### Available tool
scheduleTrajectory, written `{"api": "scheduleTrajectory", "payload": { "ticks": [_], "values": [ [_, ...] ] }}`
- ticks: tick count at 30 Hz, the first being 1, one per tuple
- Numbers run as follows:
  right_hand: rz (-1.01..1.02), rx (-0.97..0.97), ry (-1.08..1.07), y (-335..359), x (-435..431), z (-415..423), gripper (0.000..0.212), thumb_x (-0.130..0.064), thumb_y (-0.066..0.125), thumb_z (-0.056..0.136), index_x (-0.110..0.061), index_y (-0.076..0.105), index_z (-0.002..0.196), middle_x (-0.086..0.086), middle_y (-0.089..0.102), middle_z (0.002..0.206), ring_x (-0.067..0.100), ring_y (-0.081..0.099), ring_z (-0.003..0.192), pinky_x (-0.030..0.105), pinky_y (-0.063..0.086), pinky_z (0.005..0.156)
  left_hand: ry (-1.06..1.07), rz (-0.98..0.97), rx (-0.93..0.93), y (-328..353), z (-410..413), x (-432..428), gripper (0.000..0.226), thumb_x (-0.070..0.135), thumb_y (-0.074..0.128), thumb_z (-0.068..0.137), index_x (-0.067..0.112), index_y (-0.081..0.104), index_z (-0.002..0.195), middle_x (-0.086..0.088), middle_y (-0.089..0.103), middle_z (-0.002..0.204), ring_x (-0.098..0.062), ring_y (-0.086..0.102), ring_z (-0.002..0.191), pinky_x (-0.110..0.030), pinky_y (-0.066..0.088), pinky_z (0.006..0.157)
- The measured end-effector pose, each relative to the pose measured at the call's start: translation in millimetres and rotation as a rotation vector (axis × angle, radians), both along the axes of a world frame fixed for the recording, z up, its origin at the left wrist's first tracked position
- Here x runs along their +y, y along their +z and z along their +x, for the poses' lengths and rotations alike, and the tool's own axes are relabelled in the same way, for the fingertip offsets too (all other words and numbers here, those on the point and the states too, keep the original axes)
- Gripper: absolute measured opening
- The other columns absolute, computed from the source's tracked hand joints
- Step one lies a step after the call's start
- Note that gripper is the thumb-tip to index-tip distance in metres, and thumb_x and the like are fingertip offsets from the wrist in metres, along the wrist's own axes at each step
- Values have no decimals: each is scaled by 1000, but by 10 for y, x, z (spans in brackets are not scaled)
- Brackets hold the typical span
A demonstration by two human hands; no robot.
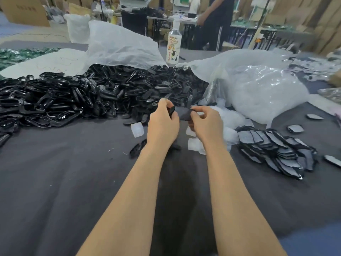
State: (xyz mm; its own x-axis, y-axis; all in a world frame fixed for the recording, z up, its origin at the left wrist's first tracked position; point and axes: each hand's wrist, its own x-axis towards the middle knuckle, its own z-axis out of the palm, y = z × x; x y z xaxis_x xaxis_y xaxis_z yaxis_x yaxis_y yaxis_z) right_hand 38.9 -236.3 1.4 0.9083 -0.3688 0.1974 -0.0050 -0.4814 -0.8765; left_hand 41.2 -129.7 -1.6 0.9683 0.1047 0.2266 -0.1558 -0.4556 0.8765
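fitting looks to be the step in hand: a flat grey pad [182,114] is held in the air between both hands, above the middle of the bench [73,182] and just short of the dark heap along its far side. the left hand [163,122] has its fingers curled tight, thumb on top, gripping what looks like a black frame [171,110] against the pad's left end. the right hand [206,124] pinches the pad's right end between thumb and forefinger, and its other fingers are loosely curled below with nothing in them. how far the pad sits inside the frame cannot be told, since the fingers hide the join.

loose glossy frames [73,97] are heaped from the far left edge to the far middle of the bench. a fanned stack of framed pads [273,145] lies near the right edge, which suggests finished pieces end up there. small white slips [137,129] lie scattered on the cloth just under and beside the hands, and a clear plastic bag [258,89] slumps toward the far right corner.

the next move probably calls for seating the pad's edge all round the frame. that means a steady pinch from the right hand while the left works the rim over, without creasing the pad. after that, a short reach right to the stack should be enough.
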Motion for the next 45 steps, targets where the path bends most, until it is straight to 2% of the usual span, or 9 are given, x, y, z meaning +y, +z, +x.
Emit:
{"api": "scheduleTrajectory", "payload": {
  "ticks": [7,9,11,16,23,30,34,41,45],
  "values": [
    [-21,43,-294,122,-1122,-431,25,-13,55,90,-7,66,111,14,70,101,31,66,97,43,50,92,-270,-12,62,210,-111,-1253,18,13,49,96,8,43,113,-15,64,106,-29,61,94,-37,47,77],
    [-28,65,-386,103,-1404,-571,25,-13,55,90,-7,63,113,12,68,105,28,63,100,23,45,88,-312,29,54,193,-175,-1578,18,13,50,96,6,46,112,-15,63,108,-30,57,97,-33,41,75],
    [-74,89,-477,63,-1599,-674,24,-13,55,91,-7,62,113,10,66,111,25,59,104,12,29,67,-331,108,45,139,-205,-1827,14,15,51,95,7,47,107,-14,61,110,-32,55,103,-34,38,76],
    [-135,145,-552,12,-1734,-732,23,-16,55,90,-12,58,112,7,63,114,21,54,98,19,25,65,-257,382,89,-56,-185,-2115,29,28,49,97,13,52,123,-13,48,130,-34,41,124,-41,34,98],
    [-175,-9,-623,56,-1630,-705,21,-13,57,87,-14,53,108,-5,52,84,16,45,79,21,27,62,-214,250,56,-1,-166,-2059,29,32,50,96,17,58,120,-8,48,131,-30,39,124,-39,29,99],
    [-57,-150,-331,103,-818,-379,9,-18,59,90,-12,60,96,3,65,85,18,57,81,21,32,64,-119,-59,-8,170,-16,-1292,21,20,52,94,13,61,112,-7,59,119,-25,52,114,-39,40,100],
    [-37,-103,-76,58,-79,-157,14,-17,57,92,-9,66,99,7,70,97,21,61,91,26,44,78,72,-104,-10,100,72,-495,19,15,51,95,12,60,111,-6,62,113,-20,56,105,-18,36,81],
    [-288,77,271,-137,1037,115,35,-11,46,93,-15,60,125,11,57,128,29,51,118,34,39,97,355,-184,81,-138,65,751,19,11,47,94,16,56,110,-5,59,116,-14,52,94,-18,34,75],
    [-433,73,298,-222,1366,224,42,-8,43,93,-15,52,134,10,48,138,29,41,128,35,32,107,454,-330,123,-248,34,1181,25,3,42,93,11,56,113,-4,56,109,-22,55,103,-29,44,90]
  ]
}}
